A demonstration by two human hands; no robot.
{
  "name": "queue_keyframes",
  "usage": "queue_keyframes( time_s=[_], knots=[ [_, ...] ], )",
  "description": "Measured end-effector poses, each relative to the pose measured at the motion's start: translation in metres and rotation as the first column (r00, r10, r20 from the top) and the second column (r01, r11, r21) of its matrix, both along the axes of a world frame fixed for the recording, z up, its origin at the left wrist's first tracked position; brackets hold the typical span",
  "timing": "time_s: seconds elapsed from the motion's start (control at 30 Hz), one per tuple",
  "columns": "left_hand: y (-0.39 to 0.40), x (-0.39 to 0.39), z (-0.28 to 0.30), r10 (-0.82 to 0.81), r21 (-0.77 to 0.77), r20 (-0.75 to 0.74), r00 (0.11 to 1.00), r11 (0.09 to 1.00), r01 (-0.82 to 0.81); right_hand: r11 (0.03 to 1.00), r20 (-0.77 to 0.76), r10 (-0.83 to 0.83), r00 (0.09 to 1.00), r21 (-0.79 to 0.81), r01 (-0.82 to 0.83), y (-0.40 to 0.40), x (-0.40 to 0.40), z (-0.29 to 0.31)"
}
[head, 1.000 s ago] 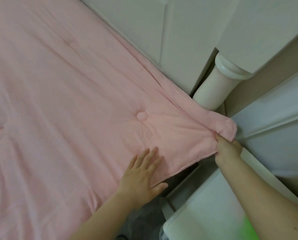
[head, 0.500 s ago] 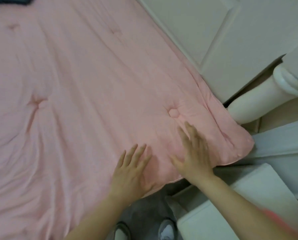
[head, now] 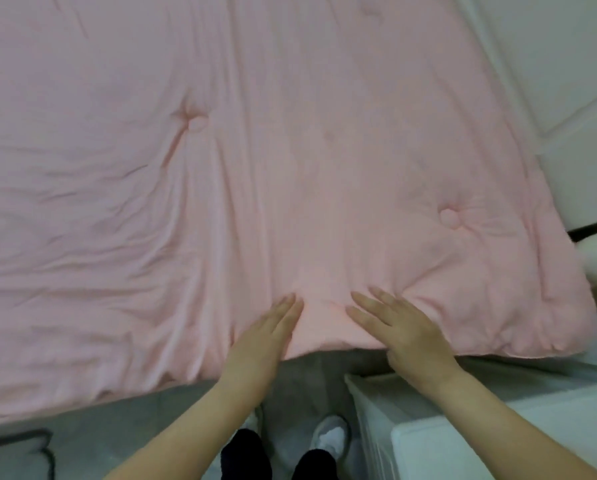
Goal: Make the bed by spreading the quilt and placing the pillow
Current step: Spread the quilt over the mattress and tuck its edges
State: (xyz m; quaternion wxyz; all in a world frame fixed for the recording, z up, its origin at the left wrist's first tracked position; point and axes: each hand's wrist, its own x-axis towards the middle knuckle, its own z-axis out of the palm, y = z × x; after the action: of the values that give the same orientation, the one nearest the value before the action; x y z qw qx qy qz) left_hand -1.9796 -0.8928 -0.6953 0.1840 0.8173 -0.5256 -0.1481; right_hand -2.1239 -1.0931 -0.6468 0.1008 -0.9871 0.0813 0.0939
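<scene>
Quilt covers bed beside white headboard.

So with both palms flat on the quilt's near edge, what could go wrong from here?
1. The left hand and right hand press close together; pushing inward may bunch the pink quilt between them.
2. Creases on the quilt's left part could stay if smoothing stops here.
3. The near edge overhangs and may slide down toward the floor.
</scene>
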Motion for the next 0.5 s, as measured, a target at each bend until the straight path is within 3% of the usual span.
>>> queue_keyframes(
  time_s=[0.13,0.2,0.33,0.5],
  knots=[
    [0.034,-0.023,-0.001,-0.216,0.136,-0.039,0.976,0.966,0.22,0.999,-0.383,0.003,0.924,0.036,0.012,0.023,-0.022,-0.004],
    [0.036,-0.016,0.005,-0.28,0.244,-0.041,0.959,0.928,0.282,0.997,-0.445,-0.053,0.894,0.026,0.072,0.025,-0.01,0.004],
    [0.01,0.004,0.041,-0.086,0.113,-0.013,0.996,0.99,0.087,0.961,-0.383,-0.154,0.911,0.157,0.229,0.023,0.027,0.04],
    [-0.041,0.059,0.126,0.171,-0.067,0.054,0.984,0.984,-0.167,0.91,-0.124,-0.35,0.928,0.189,0.369,0.005,0.087,0.117]
  ],
)
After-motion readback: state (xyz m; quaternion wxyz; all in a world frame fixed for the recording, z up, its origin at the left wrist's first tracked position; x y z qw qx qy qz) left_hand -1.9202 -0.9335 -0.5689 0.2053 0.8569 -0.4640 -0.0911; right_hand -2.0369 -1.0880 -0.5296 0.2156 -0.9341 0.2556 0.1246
